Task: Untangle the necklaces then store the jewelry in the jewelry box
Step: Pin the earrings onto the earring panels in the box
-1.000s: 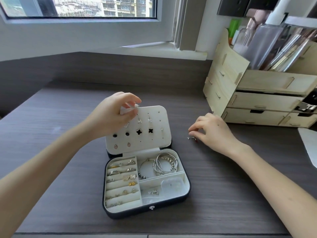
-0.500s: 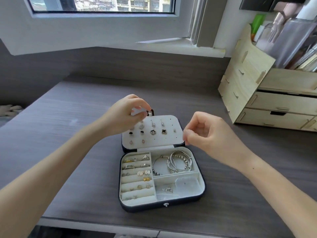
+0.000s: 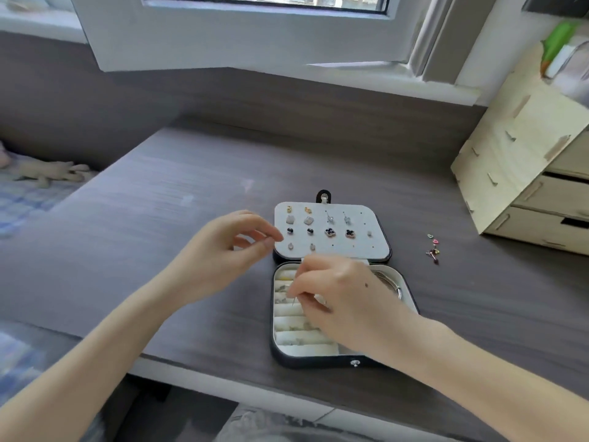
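Observation:
The black jewelry box [image 3: 318,362] lies open on the grey desk. Its white earring panel [image 3: 379,247] is folded flat behind the base and carries several studs. My right hand [image 3: 344,295] hovers over the ring rolls in the base and pinches a small thin metal earring [image 3: 293,299] between thumb and fingertips, hiding most of the compartments. A silver bangle [image 3: 396,290] peeks out at the hand's right. My left hand [image 3: 223,256] floats just left of the panel with loosely curled fingers holding nothing. A few small coloured jewelry pieces [image 3: 432,248] lie on the desk to the right.
A pale wooden drawer organizer [image 3: 516,173] stands at the back right. The window sill [image 3: 366,70] runs behind the desk. The desk's front edge [image 3: 197,374] is close to the box. A bed with a plush toy [image 3: 47,172] lies off the desk's left side.
My left hand let go of the earring panel, which now lies flat. My right hand came from the desk at the right to over the box base, pinching a small earring.

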Motion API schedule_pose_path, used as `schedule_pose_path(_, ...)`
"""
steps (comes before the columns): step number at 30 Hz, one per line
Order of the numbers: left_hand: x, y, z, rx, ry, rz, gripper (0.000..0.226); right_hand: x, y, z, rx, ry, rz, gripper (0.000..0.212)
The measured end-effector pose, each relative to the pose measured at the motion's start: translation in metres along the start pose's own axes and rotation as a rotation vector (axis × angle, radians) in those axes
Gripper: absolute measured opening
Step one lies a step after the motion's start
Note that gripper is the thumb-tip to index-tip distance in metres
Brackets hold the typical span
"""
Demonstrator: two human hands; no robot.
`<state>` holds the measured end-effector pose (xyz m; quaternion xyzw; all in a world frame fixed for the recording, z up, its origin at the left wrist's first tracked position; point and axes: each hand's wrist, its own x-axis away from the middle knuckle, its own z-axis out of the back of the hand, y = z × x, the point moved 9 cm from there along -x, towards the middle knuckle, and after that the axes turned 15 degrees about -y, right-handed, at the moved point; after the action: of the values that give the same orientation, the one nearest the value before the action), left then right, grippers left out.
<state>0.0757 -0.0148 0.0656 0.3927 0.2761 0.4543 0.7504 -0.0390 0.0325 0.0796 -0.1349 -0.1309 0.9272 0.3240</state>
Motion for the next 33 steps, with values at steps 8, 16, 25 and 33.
schedule_pose_path(8,0.014,-0.013,-0.005,0.064,-0.002,-0.001,0.018,0.004,-0.023,-0.007,0.158,0.073,0.048,0.047)
schedule_pose_path(16,0.018,-0.010,-0.003,0.080,0.023,-0.025,0.017,-0.001,-0.031,-0.015,0.103,-0.038,0.047,0.062)
schedule_pose_path(25,0.020,-0.003,-0.009,0.063,0.009,-0.057,0.016,0.011,-0.027,-0.005,0.034,-0.028,-0.009,0.068)
schedule_pose_path(33,0.002,0.019,-0.012,0.060,0.013,-0.103,0.019,0.066,0.064,0.069,0.038,0.390,-0.421,0.024)
